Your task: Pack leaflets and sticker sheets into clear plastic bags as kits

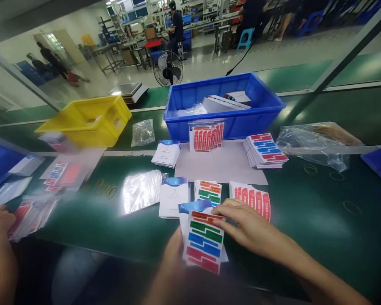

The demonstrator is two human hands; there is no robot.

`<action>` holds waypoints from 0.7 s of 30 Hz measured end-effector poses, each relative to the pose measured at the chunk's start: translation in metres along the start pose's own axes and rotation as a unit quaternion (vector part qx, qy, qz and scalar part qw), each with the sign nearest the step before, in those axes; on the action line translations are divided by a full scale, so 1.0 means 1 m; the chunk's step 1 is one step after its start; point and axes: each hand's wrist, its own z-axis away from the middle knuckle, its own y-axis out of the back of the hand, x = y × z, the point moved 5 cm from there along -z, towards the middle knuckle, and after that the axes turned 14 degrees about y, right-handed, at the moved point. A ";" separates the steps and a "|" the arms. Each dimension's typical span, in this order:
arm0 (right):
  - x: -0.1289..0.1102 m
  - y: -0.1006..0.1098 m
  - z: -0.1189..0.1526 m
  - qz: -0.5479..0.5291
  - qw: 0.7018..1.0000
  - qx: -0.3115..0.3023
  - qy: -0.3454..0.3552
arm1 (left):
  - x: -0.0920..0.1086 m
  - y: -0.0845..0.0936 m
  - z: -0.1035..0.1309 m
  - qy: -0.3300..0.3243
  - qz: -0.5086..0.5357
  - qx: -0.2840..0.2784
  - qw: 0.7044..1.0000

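My left hand (pixel 173 254) grips a blue-and-white booklet (pixel 195 207) by its left side, low over the front of the bench. A sticker sheet (pixel 205 241) with orange, green, blue and red labels lies over the booklet. Fingers of my right hand (pixel 247 220) pinch the sheet's upper right edge; the exact contact is partly hidden. Just beyond my hands are a stack of booklets (pixel 174 199), a pile of multicoloured sticker sheets (pixel 208 190) and a fan of red label sheets (pixel 257 201).
Behind stand a blue bin (pixel 224 116) and a yellow bin (pixel 85 120). Clear plastic bags (pixel 141 190) lie left of the booklets. Red-and-blue sheets (pixel 266 149) are stacked at right, near rubber bands (pixel 310 170). A co-worker's hand (pixel 0 220) is at far left by more sheets.
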 end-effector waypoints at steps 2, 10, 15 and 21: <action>0.002 -0.006 0.000 0.064 0.998 0.014 0.004 | -0.010 -0.012 0.000 0.019 -0.015 -0.014 1.000; 0.075 0.019 0.052 0.222 0.969 0.105 -0.025 | -0.028 -0.021 0.008 0.134 -0.057 -0.017 0.989; 0.115 0.007 0.082 0.291 0.954 -0.016 -0.076 | -0.028 -0.024 0.011 0.150 -0.058 -0.014 0.987; 0.114 0.006 0.084 0.298 0.949 -0.035 -0.094 | -0.028 -0.027 0.011 0.148 -0.058 0.004 0.987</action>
